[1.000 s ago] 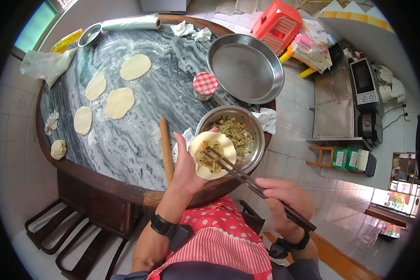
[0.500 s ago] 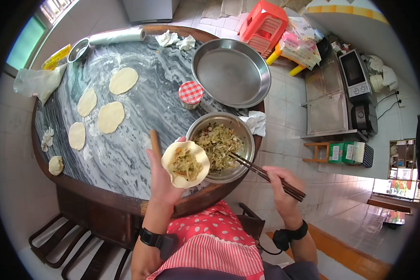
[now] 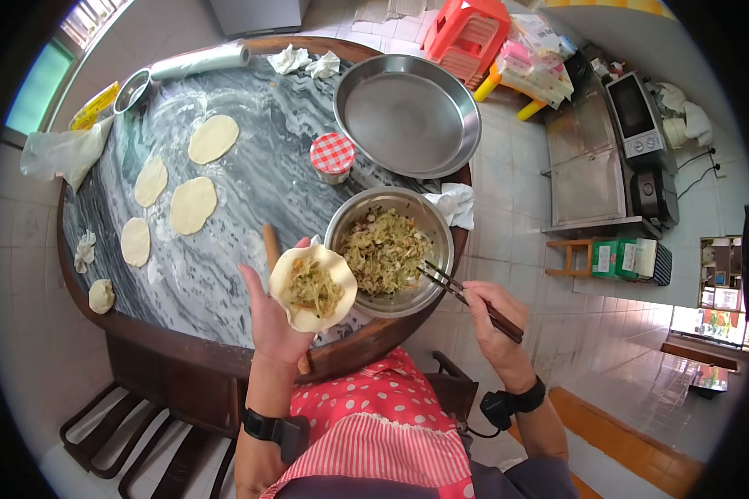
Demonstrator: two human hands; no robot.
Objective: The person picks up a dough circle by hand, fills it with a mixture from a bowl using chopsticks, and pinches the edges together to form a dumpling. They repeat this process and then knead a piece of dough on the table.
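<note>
A round dough wrapper (image 3: 285,287) with shredded filling (image 3: 314,287) heaped in its middle rests on my left hand (image 3: 273,326), whose thumb is spread away. My right hand (image 3: 497,320) grips dark chopsticks (image 3: 504,323), their tips at the right rim of the metal bowl (image 3: 335,218). Shredded filling (image 3: 381,249) fills much of that bowl. Partly hidden behind my left hand lies a wooden rolling pin (image 3: 270,243). Flat dough rounds, such as one dough round (image 3: 194,205), lie on the floury marble table (image 3: 250,191).
Beyond the bowl are a large round metal pan (image 3: 404,116) and a jar with a checked lid (image 3: 333,156). A dough lump (image 3: 101,296) sits at the left edge. A plastic roll (image 3: 200,62) and crumpled tissues (image 3: 290,59) lie at the far edge.
The chopsticks and my right hand have shifted a little, the tips now nearer the bowl's right rim. My left hand with the filled wrapper appears slightly further left. The whole view has shifted slightly.
</note>
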